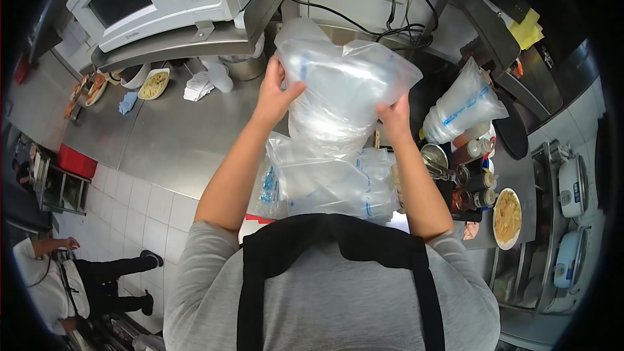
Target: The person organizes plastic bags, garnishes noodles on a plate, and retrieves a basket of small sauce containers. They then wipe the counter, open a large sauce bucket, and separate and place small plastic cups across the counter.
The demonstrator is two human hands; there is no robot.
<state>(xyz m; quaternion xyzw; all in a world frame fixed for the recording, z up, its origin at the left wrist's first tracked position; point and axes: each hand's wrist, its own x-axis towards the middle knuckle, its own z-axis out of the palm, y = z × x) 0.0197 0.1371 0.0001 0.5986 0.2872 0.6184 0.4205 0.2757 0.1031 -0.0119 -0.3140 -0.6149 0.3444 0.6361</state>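
We looked down as two bare hands held a bulky plastic bag [354, 84] over a metal surface [188, 136], to the right of the microwave [185, 1] and nearer the wearer. The left hand [276, 96] was closed on the bag's left edge, thumb in front, other fingers partly hidden behind the film; the right hand [395, 119] gripped the opposite edge, though we could not tell how tightly. In our judgement, handling it well called for an even hold on both sides, film gathered rather than stretched, and small movements, since thin plastic would likely slip, cling or tear under a hard pull. The bag looked milky and see-through, its creased folds shining with reflected light, with faint blue marks; we could not make out what, if anything, lay inside. Farther from the microwave, toward the wearer, we saw similar blue-printed bags [325, 185], wrinkled and partly overlapped by the bulky one.
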